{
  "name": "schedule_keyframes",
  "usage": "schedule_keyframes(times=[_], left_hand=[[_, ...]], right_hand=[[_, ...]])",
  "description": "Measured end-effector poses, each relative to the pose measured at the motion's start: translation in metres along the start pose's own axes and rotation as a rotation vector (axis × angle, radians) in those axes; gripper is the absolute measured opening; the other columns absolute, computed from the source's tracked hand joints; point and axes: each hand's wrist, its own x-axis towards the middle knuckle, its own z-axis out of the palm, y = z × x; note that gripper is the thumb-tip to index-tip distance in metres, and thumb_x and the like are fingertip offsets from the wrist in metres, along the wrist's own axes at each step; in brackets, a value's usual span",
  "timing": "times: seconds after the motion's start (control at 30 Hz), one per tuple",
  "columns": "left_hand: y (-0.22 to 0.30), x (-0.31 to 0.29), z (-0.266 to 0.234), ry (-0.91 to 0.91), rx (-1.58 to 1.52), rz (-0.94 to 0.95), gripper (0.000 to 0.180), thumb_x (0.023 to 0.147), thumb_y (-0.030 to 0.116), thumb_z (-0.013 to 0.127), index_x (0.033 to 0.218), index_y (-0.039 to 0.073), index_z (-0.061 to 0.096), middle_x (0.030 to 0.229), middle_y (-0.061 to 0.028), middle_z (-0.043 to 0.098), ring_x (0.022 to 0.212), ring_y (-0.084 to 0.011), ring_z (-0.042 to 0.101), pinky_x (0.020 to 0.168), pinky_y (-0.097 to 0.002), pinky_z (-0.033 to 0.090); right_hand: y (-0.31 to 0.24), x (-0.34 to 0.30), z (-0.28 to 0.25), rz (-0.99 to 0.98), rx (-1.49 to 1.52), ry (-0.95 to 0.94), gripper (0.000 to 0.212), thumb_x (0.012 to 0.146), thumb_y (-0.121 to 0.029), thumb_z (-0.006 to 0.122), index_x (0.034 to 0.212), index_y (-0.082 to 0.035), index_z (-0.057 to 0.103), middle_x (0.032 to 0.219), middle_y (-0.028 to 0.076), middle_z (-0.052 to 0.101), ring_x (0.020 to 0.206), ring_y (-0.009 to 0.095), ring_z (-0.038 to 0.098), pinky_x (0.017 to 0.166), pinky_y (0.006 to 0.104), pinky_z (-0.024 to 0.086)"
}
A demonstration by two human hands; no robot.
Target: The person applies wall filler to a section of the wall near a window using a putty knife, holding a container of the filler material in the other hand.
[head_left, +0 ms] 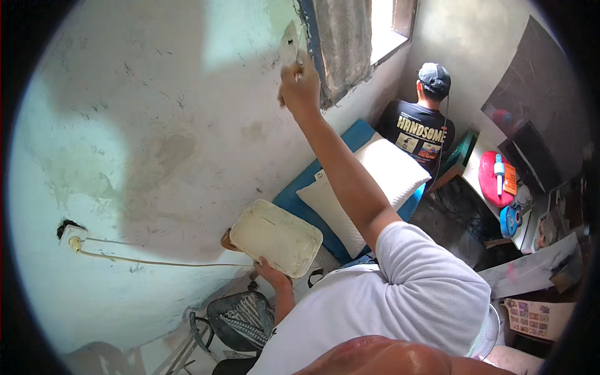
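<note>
Left grip (271, 274) holds tray (278, 234); right (300, 86) raised

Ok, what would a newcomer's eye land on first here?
Probably the right hand, raised close to the stained wall at upper centre. Next would be the smeared cream tray in the left hand, a little below and left of the middle. Then, at upper right, a person in a cap, back to the camera.
</note>
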Motion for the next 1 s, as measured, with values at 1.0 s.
schedule_keyframes(times=[1.0], left_hand=[[0.014,0.011,-0.015,-0.013,-0.101,-0.089,0.051,0.099,0.026,0.048,0.138,-0.003,0.029,0.134,-0.0245,0.042,0.120,-0.0374,0.051,0.097,-0.0493,0.047]], right_hand=[[0.104,0.031,-0.026,-0.770,-0.630,0.018,0.037,0.090,-0.002,0.058,0.125,-0.012,0.063,0.085,0.011,0.056,0.074,0.030,0.059,0.067,0.0406,0.049]])
